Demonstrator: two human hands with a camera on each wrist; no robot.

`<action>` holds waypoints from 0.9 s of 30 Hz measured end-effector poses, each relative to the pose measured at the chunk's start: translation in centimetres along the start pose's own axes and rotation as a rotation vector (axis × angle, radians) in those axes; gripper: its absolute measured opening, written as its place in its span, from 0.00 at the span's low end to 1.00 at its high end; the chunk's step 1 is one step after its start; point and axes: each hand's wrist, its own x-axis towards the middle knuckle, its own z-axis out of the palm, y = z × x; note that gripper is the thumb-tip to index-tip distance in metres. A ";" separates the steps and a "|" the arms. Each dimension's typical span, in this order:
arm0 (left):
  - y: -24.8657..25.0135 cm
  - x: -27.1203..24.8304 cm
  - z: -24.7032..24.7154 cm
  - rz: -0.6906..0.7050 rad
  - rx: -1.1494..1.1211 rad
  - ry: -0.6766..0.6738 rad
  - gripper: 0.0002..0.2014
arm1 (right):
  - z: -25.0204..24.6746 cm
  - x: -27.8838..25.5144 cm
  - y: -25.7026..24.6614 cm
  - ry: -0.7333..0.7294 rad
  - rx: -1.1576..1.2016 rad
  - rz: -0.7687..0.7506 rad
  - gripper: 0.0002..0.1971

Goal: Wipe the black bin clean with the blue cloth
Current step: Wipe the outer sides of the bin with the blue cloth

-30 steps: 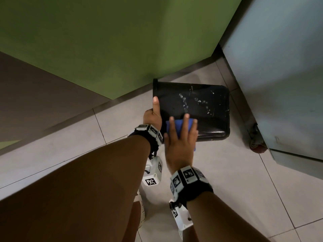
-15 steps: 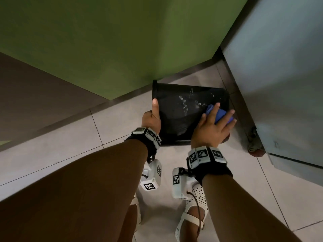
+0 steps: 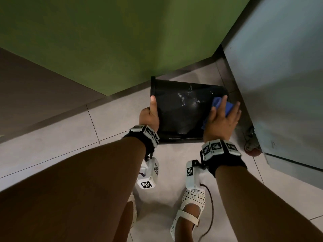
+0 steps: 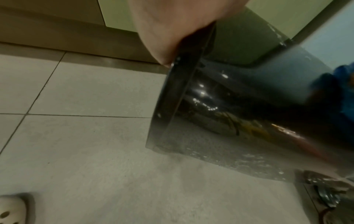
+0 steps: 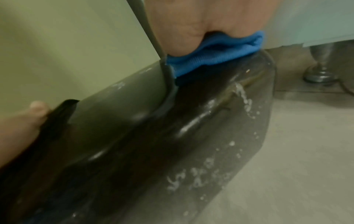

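The black bin is held on its side above the floor, rim to the left, with white smears and droplets on its upper wall. My left hand grips the rim, thumb lying along the wall. My right hand presses the blue cloth flat against the bin's right end, fingers spread. In the left wrist view the left hand holds the rim of the bin, with the cloth far right. In the right wrist view the right hand pushes the bunched cloth onto the wet bin.
A green wall stands close behind the bin. A grey cabinet on a castor wheel stands just right of my right hand. Below are pale floor tiles and my white perforated shoes.
My right hand has slid the cloth from the bin's near left part across to its right end. The left hand keeps its hold on the rim.
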 end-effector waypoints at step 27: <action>-0.5 0.3 -0.6 0.058 -0.020 -0.005 0.29 | 0.6 -1.0 -1.9 -0.052 -0.162 -0.244 0.26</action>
